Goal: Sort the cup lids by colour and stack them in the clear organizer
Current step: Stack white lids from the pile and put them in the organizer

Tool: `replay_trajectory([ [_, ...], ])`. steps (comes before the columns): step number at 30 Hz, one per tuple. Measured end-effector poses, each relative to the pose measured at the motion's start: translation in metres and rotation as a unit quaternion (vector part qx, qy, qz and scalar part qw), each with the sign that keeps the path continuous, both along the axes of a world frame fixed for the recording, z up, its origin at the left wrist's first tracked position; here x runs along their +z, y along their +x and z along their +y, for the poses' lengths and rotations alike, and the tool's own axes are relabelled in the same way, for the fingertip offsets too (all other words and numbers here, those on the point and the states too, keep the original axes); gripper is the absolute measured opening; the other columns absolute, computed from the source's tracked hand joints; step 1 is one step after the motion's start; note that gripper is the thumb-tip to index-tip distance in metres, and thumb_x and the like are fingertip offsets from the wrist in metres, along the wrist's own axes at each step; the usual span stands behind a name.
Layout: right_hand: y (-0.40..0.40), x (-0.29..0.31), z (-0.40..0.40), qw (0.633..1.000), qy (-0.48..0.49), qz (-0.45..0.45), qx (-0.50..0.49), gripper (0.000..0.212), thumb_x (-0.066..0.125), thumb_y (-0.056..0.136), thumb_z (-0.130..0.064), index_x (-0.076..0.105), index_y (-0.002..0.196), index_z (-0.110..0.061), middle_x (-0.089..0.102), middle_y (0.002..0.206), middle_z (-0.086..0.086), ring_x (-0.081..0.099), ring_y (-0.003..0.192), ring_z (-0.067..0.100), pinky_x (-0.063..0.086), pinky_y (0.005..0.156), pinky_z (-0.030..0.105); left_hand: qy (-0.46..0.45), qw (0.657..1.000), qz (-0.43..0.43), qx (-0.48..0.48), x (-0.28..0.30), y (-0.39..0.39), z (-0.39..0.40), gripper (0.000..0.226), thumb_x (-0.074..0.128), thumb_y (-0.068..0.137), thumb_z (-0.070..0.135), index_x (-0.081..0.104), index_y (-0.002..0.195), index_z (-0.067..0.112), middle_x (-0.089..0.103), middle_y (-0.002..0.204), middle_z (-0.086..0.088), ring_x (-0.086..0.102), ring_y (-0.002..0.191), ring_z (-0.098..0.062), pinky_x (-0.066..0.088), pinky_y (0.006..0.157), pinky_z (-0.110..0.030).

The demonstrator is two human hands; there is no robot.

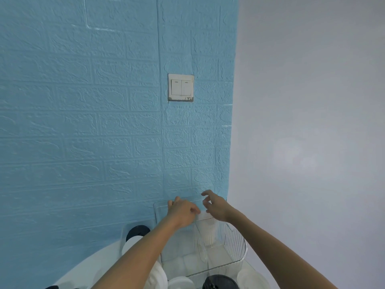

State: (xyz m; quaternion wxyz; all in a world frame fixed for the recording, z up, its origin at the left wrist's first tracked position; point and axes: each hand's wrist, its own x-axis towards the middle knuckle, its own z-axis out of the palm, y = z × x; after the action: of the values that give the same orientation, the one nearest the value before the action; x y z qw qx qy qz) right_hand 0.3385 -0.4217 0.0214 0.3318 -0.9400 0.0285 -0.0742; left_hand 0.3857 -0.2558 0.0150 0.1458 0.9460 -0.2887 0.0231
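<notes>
White lids [205, 228] stand stacked in the far compartment of the clear organizer [235, 243], and the left hand [183, 211] has its grip pinched on the top of that stack, thumb and fingers curled at its upper edge. Just beside it the right hand [214, 207] hovers over the organizer's far rim with fingers spread and holding nothing. To do this step well, I judge the left hand should press the top lid down squarely so it nests on the one below, while the right steadies the light plastic wall, which could slide or tip on the white counter [93, 268]. Nearer the camera, more white lids [181, 265] lie in the organizer's front section. Outside it, a black lid [137, 231] sits in a second clear container at left, another black lid [218, 282] and a loose white lid [250, 278] wait at the bottom edge. A light switch [180, 87] is set in the blue brick-pattern wall behind.
</notes>
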Motion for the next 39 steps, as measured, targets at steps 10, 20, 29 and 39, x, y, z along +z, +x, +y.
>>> replay_trajectory([
  [10, -0.008, 0.000, 0.006, 0.995, 0.083, 0.047, 0.005, 0.042, 0.034, 0.104, -0.050, 0.043, 0.135, -0.023, 0.063, 0.124, 0.020, 0.061, 0.117, 0.032, 0.048, 0.105, 0.050, 0.091, 0.995, -0.044, -0.009, 0.006, -0.006, -0.001, 0.044, 0.034, 0.101, 0.038, 0.068, 0.102, 0.011, 0.063, 0.112, -0.004, 0.036, 0.120, -0.023, 0.024, 0.100, -0.039],
  [20, -0.063, 0.034, 0.021, 0.986, 0.147, -0.085, 0.007, 0.052, 0.045, 0.102, -0.055, 0.039, 0.148, -0.030, 0.056, 0.136, -0.002, 0.061, 0.116, 0.018, 0.041, 0.096, 0.029, -0.086, 0.996, -0.034, -0.007, 0.053, -0.039, 0.024, 0.052, 0.035, 0.104, 0.058, 0.038, 0.153, 0.039, 0.046, 0.155, 0.003, 0.033, 0.145, -0.022, 0.022, 0.114, -0.044],
  [29, -0.181, 0.069, 0.056, 0.983, 0.141, -0.084, 0.084, 0.068, 0.045, 0.084, -0.080, 0.044, 0.142, -0.045, 0.059, 0.134, -0.013, 0.064, 0.115, 0.007, 0.047, 0.108, 0.040, -0.194, 0.978, -0.047, -0.057, 0.089, -0.153, 0.105, 0.049, 0.041, 0.104, 0.055, 0.042, 0.150, 0.040, 0.055, 0.143, 0.006, 0.041, 0.136, -0.019, 0.027, 0.116, -0.042],
  [39, -0.371, 0.013, 0.086, 0.985, 0.117, -0.098, 0.079, 0.043, 0.060, 0.090, -0.054, 0.057, 0.132, -0.046, 0.062, 0.128, -0.026, 0.058, 0.122, -0.005, 0.047, 0.101, 0.023, -0.225, 0.971, -0.041, -0.076, 0.034, -0.308, 0.224, 0.040, 0.047, 0.097, 0.062, 0.056, 0.134, 0.049, 0.055, 0.127, 0.030, 0.050, 0.121, 0.002, 0.045, 0.103, -0.031],
])
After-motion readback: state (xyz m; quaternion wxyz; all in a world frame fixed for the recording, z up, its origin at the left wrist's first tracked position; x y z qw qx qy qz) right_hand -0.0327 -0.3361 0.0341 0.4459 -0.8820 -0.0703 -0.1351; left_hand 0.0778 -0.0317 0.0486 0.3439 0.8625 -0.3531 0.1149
